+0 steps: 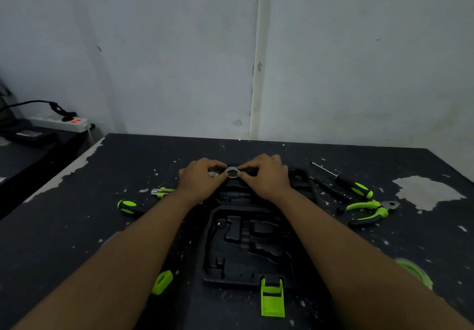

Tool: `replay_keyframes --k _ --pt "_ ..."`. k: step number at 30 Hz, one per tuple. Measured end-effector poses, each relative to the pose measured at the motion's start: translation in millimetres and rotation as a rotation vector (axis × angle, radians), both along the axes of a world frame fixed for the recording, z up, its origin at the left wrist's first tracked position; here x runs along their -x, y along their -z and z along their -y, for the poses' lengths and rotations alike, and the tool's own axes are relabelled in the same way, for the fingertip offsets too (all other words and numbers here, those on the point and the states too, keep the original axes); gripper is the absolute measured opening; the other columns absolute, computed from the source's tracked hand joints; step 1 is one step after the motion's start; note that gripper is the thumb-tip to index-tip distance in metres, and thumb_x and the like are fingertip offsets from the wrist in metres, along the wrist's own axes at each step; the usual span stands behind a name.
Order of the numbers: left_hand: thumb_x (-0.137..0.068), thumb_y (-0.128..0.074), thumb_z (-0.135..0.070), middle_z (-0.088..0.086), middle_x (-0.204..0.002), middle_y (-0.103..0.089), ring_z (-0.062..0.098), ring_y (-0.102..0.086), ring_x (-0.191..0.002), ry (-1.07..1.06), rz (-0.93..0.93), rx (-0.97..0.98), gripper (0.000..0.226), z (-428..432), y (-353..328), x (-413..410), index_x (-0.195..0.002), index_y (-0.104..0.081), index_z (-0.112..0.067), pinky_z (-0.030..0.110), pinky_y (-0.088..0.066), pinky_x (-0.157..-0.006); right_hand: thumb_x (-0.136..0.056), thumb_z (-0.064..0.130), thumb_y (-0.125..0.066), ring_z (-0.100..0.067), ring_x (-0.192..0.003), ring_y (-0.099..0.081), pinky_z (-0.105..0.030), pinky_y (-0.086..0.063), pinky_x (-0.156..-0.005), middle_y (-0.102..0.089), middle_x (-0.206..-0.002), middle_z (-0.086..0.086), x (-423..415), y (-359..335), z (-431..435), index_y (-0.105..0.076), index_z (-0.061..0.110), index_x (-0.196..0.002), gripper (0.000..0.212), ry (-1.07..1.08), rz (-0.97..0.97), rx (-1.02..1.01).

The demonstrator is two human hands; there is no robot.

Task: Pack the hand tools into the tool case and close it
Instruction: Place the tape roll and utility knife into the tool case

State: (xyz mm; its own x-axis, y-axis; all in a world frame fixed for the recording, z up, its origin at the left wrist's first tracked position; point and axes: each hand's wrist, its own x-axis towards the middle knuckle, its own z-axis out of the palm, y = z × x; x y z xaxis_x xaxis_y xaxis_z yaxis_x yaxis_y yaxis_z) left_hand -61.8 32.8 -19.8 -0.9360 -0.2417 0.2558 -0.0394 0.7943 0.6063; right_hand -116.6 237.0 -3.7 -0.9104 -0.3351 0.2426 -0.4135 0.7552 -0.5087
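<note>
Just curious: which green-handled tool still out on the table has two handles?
The pliers, right of the case. The screwdrivers each have one handle.

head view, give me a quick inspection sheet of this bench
surface: dark table, paint chipped in patches
job's things: open tool case, moulded slots mostly empty; pliers and screwdriver lie right of it, another screwdriver and a utility knife left
clutter: white flecks
grippers: left hand and right hand pinch a small grey ring over the case's far end
cables: black cord into power strip, switch lit
surroundings: scuffed white wall
</note>
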Motion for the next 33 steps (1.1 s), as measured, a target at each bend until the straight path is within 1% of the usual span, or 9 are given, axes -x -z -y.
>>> replay_keyframes --k 7,10,13,18,21,24,27,31,33 --pt "-0.062 -0.053 -0.086 -0.02 -0.11 -0.068 0.015 -0.066 -0.112 -0.041 0.056 -0.03 0.059 -2.6 -3.5 2.7 -0.106 -0.076 -0.053 0.048 -0.051 -0.102 -0.086 0.066 -0.073 -0.026 -0.129 -0.042 -0.05 -0.04 -0.104 -0.064 -0.115 0.009 4.2 4.6 0.2 -0.079 0.052 -0.108 0.027 0.005 0.045 0.021" --pt "-0.057 -0.055 -0.088 -0.021 -0.108 -0.075 0.017 -0.068 -0.113 -0.051 0.09 -0.062 0.038 1.0 -1.4 5.3 -0.089 -0.067 -0.073 0.051 -0.053 -0.101 -0.086 0.069 -0.072 -0.027 -0.131 -0.04 -0.05 -0.038 -0.105 -0.063 -0.117 0.007 6.4 5.8 0.3 -0.079 0.052 -0.109 0.029 0.011 0.07 0.011" --pt "-0.059 -0.056 -0.089 -0.015 -0.117 -0.073 0.023 -0.064 -0.12 -0.073 0.133 -0.04 0.025 2.4 -0.5 6.7 -0.082 -0.061 -0.078 0.056 -0.05 -0.104 -0.085 0.07 -0.072 -0.027 -0.134 -0.039 -0.05 -0.037 -0.108 -0.062 -0.12 0.005 5.4 5.1 1.2 -0.078 0.052 -0.11 0.03 0.024 0.099 0.011" --pt "-0.094 -0.061 -0.063 -0.001 -0.133 -0.052 0.028 -0.048 -0.129 -0.038 0.185 0.232 0.035 -7.3 -15.2 -11.6 -0.128 -0.062 -0.057 0.053 -0.038 -0.111 -0.094 0.058 -0.07 -0.027 -0.13 -0.042 -0.05 -0.036 -0.109 -0.055 -0.131 0.003 -4.3 -6.4 3.0 -0.078 0.051 -0.111 0.021 0.018 0.074 -0.045" --pt "-0.098 -0.06 -0.054 -0.004 -0.13 -0.051 0.023 -0.049 -0.128 0.005 0.07 0.219 0.042 -4.4 -15.9 -26.2 -0.139 -0.056 -0.049 0.049 -0.034 -0.112 -0.098 0.048 -0.066 -0.026 -0.13 -0.045 -0.05 -0.039 -0.108 -0.053 -0.135 0.002 -15.8 -6.9 3.8 -0.076 0.046 -0.119 0.023 0.008 0.006 -0.019" --pt "-0.097 -0.063 -0.049 -0.007 -0.126 -0.055 0.021 -0.052 -0.125 -0.008 0.016 0.206 0.033 3.0 -19.7 -41.4 -0.13 -0.063 -0.045 0.047 -0.035 -0.108 -0.097 0.046 -0.067 -0.027 -0.126 -0.047 -0.05 -0.043 -0.104 -0.057 -0.127 0.002 -30.9 -7.3 8.1 -0.076 0.044 -0.117 0.023 -0.007 -0.038 0.009" --pt "-0.098 -0.064 -0.045 -0.009 -0.118 -0.059 0.02 -0.055 -0.12 -0.039 -0.013 0.24 0.012 14.3 -27.0 -60.2 -0.106 -0.072 -0.041 0.046 -0.037 -0.103 -0.094 0.043 -0.068 -0.026 -0.121 -0.049 -0.046 -0.042 -0.1 -0.06 -0.119 0.005 -49.3 -9.5 14.5 -0.078 0.044 -0.111 0.02 -0.034 -0.051 0.042" --pt "-0.095 -0.067 -0.049 -0.009 -0.113 -0.059 0.019 -0.055 -0.117 -0.088 -0.005 0.273 0.012 31.7 -29.5 -80.3 -0.093 -0.068 -0.037 0.046 -0.037 -0.101 -0.094 0.045 -0.068 -0.025 -0.121 -0.049 -0.046 -0.041 -0.098 -0.061 -0.117 0.006 -70.5 -10.6 26.3 -0.078 0.042 -0.108 0.018 -0.083 -0.066 0.027" --pt "-0.091 -0.071 -0.051 -0.012 -0.112 -0.057 0.018 -0.054 -0.118 -0.092 0.011 0.283 0.015 41.5 -27.1 -87.9 -0.097 -0.064 -0.039 0.045 -0.036 -0.101 -0.093 0.049 -0.068 -0.024 -0.12 -0.049 -0.047 -0.04 -0.099 -0.06 -0.116 0.008 -77.4 -9.7 33.1 -0.078 0.042 -0.108 0.018 -0.106 -0.059 0.034"
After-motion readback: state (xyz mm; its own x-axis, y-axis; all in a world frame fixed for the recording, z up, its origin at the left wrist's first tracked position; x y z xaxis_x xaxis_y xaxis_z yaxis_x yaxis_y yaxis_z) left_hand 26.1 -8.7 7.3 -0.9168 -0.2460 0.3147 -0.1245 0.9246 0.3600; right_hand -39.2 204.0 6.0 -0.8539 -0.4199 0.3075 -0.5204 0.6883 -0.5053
